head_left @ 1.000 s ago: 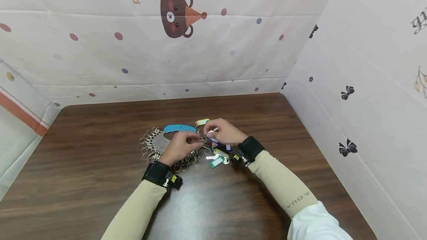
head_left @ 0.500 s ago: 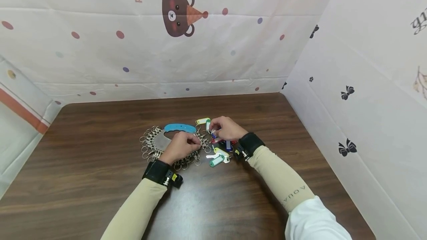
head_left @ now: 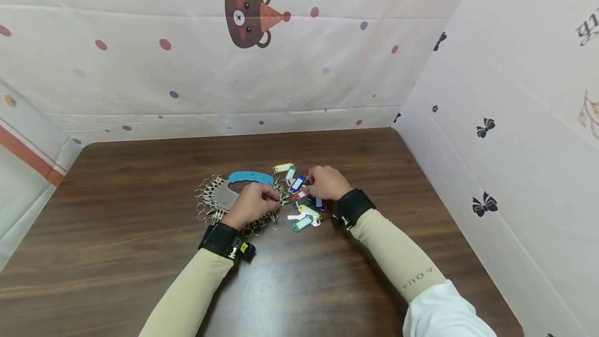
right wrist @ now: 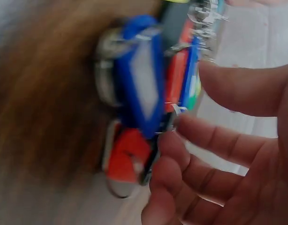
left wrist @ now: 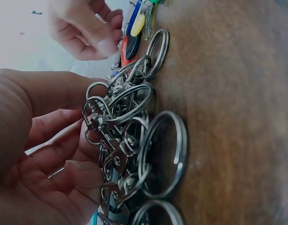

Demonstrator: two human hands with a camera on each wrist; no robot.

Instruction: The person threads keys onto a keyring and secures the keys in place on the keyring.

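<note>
My left hand (head_left: 252,203) is at the right side of a metal plate (head_left: 223,197) edged with many swivel clips and split rings. In the left wrist view its thumb and fingers curl about a swivel clip (left wrist: 118,159), with loose split rings (left wrist: 174,150) beside it. My right hand (head_left: 327,183) hovers over a pile of key tags. In the right wrist view its thumb and index finger stand apart near a blue key tag (right wrist: 141,79) and a red key tag (right wrist: 130,154), with nothing visibly gripped.
A blue handle strip (head_left: 250,177) tops the plate. A yellow tag (head_left: 283,168) lies behind the pile; a green tag (head_left: 302,223) and keys lie at its front. Brown table (head_left: 140,254) surrounds them, with patterned sheets (head_left: 299,66) behind and at the sides.
My right hand has moved right, away from the clips, and its fingers have parted. A blue tag by its fingers now lies in plain view on the pile. The left hand stays nearly still.
</note>
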